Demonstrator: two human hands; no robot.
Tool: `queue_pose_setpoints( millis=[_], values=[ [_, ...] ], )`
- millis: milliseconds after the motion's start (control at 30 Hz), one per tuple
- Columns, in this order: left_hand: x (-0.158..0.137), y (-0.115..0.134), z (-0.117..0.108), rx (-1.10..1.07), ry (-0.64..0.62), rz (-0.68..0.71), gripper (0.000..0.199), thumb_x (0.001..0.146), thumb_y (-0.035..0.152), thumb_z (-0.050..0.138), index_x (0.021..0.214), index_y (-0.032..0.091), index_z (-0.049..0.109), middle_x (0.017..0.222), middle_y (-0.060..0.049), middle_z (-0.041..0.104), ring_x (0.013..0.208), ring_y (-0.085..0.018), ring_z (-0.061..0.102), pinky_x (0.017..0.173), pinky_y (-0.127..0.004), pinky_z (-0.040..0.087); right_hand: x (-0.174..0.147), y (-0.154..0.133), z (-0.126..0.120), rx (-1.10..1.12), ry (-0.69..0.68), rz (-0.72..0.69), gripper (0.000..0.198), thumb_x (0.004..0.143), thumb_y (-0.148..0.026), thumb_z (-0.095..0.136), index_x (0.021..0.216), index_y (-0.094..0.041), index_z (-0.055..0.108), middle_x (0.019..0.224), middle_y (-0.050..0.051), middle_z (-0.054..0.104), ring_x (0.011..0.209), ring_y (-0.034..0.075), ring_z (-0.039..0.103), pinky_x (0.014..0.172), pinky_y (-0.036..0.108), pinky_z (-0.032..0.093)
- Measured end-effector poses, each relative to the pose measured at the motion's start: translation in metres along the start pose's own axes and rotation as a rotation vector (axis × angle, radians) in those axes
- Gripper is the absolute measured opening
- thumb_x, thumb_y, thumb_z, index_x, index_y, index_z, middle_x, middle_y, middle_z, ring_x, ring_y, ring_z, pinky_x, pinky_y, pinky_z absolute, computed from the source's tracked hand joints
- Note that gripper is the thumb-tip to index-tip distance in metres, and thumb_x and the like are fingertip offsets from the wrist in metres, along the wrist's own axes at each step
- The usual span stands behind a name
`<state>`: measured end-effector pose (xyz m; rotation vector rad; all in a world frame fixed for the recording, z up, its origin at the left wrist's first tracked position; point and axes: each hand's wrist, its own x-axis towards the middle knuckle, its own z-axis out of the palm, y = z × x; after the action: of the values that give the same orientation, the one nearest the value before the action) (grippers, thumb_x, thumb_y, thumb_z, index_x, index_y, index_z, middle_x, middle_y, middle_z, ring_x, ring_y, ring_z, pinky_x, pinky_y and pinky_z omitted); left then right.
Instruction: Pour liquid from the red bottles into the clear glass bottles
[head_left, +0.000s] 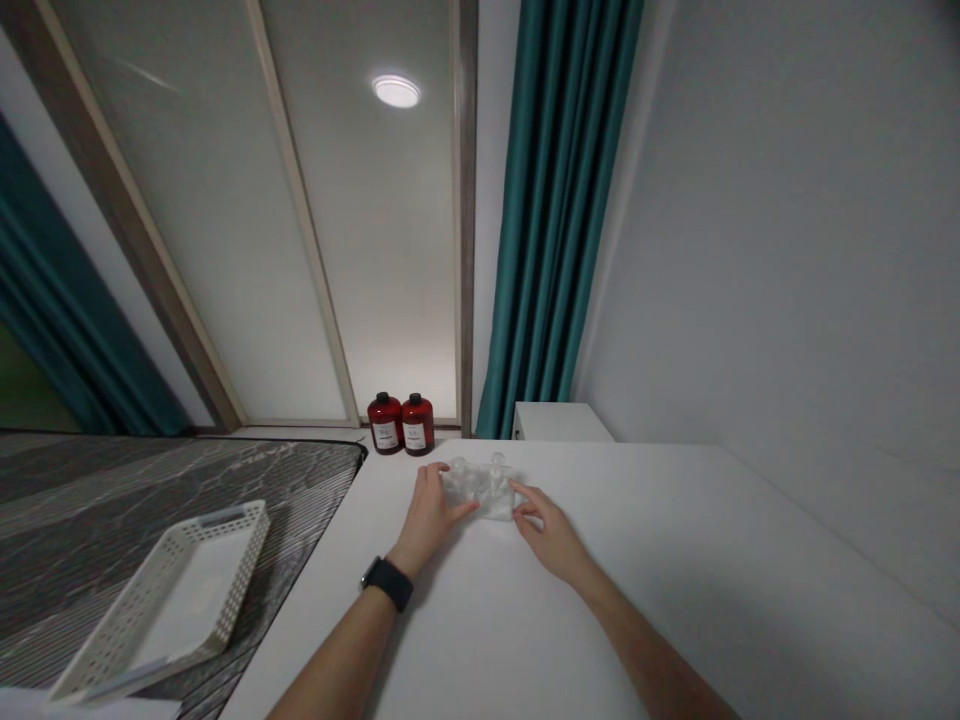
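Note:
A clear, see-through object (pixel 481 489), like crumpled plastic with two rounded knobs at its top, stands on the white table (pixel 510 630); its exact kind is too blurred to tell. My left hand (pixel 429 510) grips its left side, fingers behind and thumb across the lower front. A dark watch (pixel 388 582) is on the left wrist. At the object's right edge, my right hand (pixel 547 530) has the index fingertip on the upper part, with the thumb and other fingers bent together by the lower corner.
Two dark red bottles (pixel 386 424) with black caps and white labels stand at the table's far left corner. A white perforated basket (pixel 244 570) lies on the grey patterned surface (pixel 300 480) to the left. Behind are a teal curtain (pixel 566 220) and a white cabinet (pixel 562 420).

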<state>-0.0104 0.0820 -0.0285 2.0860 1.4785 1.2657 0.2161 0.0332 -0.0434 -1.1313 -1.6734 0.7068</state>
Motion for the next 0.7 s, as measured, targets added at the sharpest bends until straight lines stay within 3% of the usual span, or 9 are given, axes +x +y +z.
queue_pose_setpoints(
  millis=[167,333,533,700],
  values=[
    [0.007,-0.009,-0.015,0.139,-0.023,-0.104,0.074,0.067,0.034,0.084,0.125,0.015,0.042,0.116,-0.014,0.059,0.105,-0.03,0.063,0.086,-0.039,0.053,0.011,-0.007,0.016,-0.01,-0.042,0.001,0.054,0.084,-0.014,0.052,0.138,-0.024,0.055,0.124,0.008,0.064,0.087,0.015,0.069,0.086,0.033,0.057],
    [0.007,-0.021,-0.044,0.307,-0.044,-0.184,0.056,0.073,0.042,0.078,0.113,0.016,0.05,0.111,-0.013,0.066,0.106,-0.034,0.064,0.088,-0.045,0.047,0.029,-0.016,0.043,-0.03,-0.082,-0.016,0.056,0.083,-0.009,0.052,0.138,-0.022,0.056,0.123,0.01,0.066,0.084,0.017,0.07,0.08,0.034,0.058],
    [0.008,-0.052,-0.079,0.396,0.008,-0.26,0.059,0.074,0.044,0.077,0.119,0.018,0.05,0.117,-0.015,0.066,0.115,-0.036,0.061,0.093,-0.048,0.044,0.056,-0.029,0.09,-0.038,-0.133,-0.054,0.059,0.083,-0.005,0.051,0.139,-0.024,0.055,0.133,0.011,0.063,0.086,0.017,0.071,0.086,0.036,0.057],
    [0.007,-0.077,-0.091,0.423,0.049,-0.348,0.057,0.077,0.042,0.076,0.121,0.017,0.05,0.119,-0.018,0.065,0.117,-0.036,0.059,0.094,-0.048,0.043,0.074,-0.035,0.116,-0.066,-0.176,-0.083,0.061,0.083,-0.003,0.05,0.141,-0.021,0.052,0.137,0.013,0.06,0.086,0.017,0.07,0.093,0.037,0.055]
  ],
)
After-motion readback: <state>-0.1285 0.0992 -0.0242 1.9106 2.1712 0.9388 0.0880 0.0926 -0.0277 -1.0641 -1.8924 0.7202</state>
